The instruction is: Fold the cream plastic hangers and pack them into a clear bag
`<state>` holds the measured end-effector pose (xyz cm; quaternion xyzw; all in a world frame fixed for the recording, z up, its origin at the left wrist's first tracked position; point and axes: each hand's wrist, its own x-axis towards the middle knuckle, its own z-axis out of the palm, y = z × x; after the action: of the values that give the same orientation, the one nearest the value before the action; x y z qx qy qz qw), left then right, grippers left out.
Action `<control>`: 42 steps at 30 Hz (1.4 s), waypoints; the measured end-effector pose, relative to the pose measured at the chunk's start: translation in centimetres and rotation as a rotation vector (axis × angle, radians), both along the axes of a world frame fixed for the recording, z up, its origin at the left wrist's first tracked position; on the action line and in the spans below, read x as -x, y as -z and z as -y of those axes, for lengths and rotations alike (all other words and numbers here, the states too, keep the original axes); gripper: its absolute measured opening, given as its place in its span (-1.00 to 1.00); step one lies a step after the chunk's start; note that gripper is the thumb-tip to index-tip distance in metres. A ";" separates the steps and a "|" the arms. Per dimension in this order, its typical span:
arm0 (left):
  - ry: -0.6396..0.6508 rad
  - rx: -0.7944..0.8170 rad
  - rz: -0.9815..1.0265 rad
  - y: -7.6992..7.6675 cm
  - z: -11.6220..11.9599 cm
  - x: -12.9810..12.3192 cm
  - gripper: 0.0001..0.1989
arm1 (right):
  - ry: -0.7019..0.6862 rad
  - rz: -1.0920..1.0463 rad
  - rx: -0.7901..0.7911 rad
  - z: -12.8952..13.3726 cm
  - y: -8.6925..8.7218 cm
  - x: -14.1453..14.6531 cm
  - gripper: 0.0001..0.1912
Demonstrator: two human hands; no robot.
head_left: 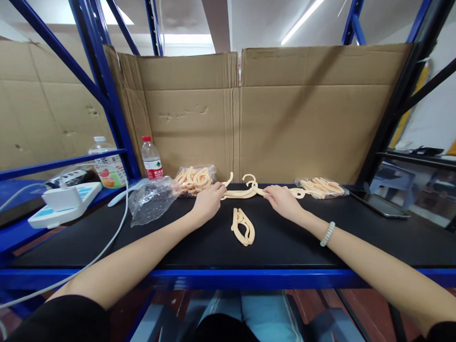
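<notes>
Near the back of the black tabletop, a cream plastic folding hanger [242, 194] stretches between my two hands, its hook upright. My left hand [208, 204] is closed around its left end, and a second cream hook [229, 179] rises just beside those fingers. My right hand [285, 202] pinches the hanger's right arm. In front of them lies a folded cream hanger [250, 230], touched by neither hand. Beyond my right hand, part of another cream piece [297, 193] shows. My fingers hide both ends of the hanger.
Bagged hangers lie left [194, 180] and right [320, 187]. At left are crumpled clear plastic [152, 201], a red-capped bottle [152, 161], a power strip [67, 205] and a white cable [113, 239]. A tablet-like device [382, 205] sits right. Cardboard [308, 124] walls the back.
</notes>
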<state>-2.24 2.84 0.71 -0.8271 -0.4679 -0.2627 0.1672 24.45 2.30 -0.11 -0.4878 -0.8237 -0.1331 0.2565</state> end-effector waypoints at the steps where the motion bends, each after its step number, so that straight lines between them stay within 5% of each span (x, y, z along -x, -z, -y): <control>1: 0.024 0.005 0.012 0.1 -0.1 0.0 -0.77 | 0.003 -0.003 0.001 0.0 0.0 0.0 -0.85; 13: 0.232 0.114 0.312 0.6 -0.7 0.1 -0.91 | -0.002 0.014 0.043 -0.7 0.2 -0.5 -0.78; 19: 0.212 0.248 0.461 1.0 -1.5 0.2 -0.70 | -0.016 0.065 0.050 -0.8 0.3 -0.4 -0.78; 27: 0.234 0.455 0.594 0.7 -1.4 0.2 -0.95 | 0.062 0.109 -0.024 -0.4 -0.1 -0.7 -0.82; 33: 0.285 0.695 0.762 0.4 -0.9 -0.6 -0.80 | 0.113 0.142 -0.037 -0.2 -0.3 -0.6 -0.75; 42: 0.212 0.715 1.003 -0.1 -0.9 -0.2 -0.71 | 0.195 0.194 -0.027 0.5 -0.6 0.1 -0.80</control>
<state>-2.07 3.76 0.84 -0.6500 -0.4638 -0.4611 -0.3870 24.32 1.76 0.53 -0.5469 -0.7915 -0.2150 0.1678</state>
